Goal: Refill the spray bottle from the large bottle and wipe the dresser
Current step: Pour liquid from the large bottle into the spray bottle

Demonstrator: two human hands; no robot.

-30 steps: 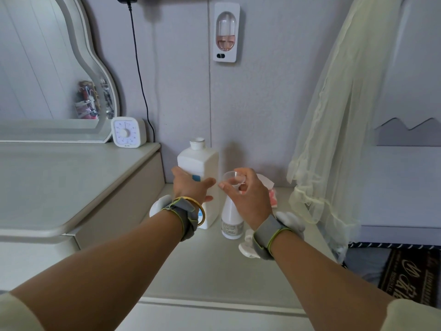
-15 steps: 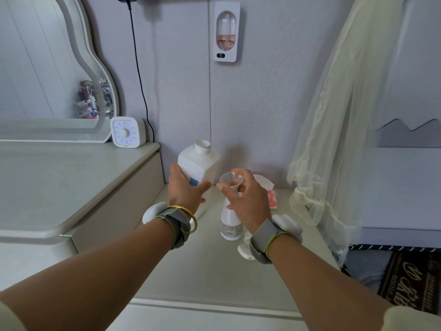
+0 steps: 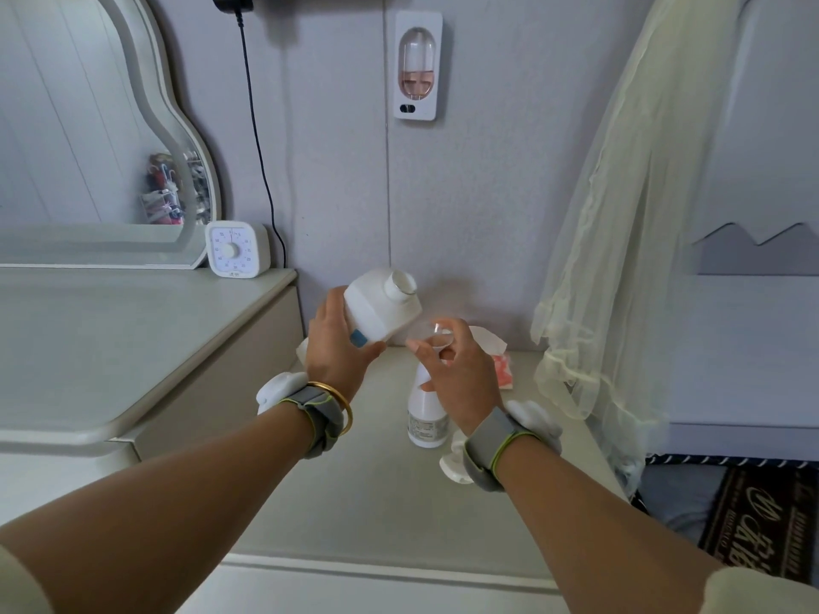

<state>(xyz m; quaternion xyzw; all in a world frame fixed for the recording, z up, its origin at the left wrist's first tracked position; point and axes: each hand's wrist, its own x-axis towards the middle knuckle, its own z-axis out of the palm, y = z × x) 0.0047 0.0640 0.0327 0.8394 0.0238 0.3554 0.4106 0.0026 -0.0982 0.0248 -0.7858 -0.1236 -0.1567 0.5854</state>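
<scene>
The large bottle (image 3: 381, 310) is showing as a squarish body of smooth, opaque white plastic with sloped shoulders, a short round neck standing open and a small blue patch on its side. The spray bottle (image 3: 427, 418) is standing upright on the pale matte dresser top (image 3: 376, 502). It is a slim cylinder of frosted white plastic with a label near its base (the print is too small to read). A clear, glossy funnel (image 3: 432, 334) is sitting at the spray bottle's neck.

The large bottle is hanging above and just left of the spray bottle, tilted with its mouth pointing up and right. Its shoulder is lying close to the funnel's rim. The left hand (image 3: 337, 352) is gripping its lower body, thumb across the near face and fingers wrapping behind, wrist angling upward. The right hand (image 3: 461, 378) is reaching over the spray bottle, thumb and forefinger pinching the funnel and lower fingers curling at the neck.
</scene>
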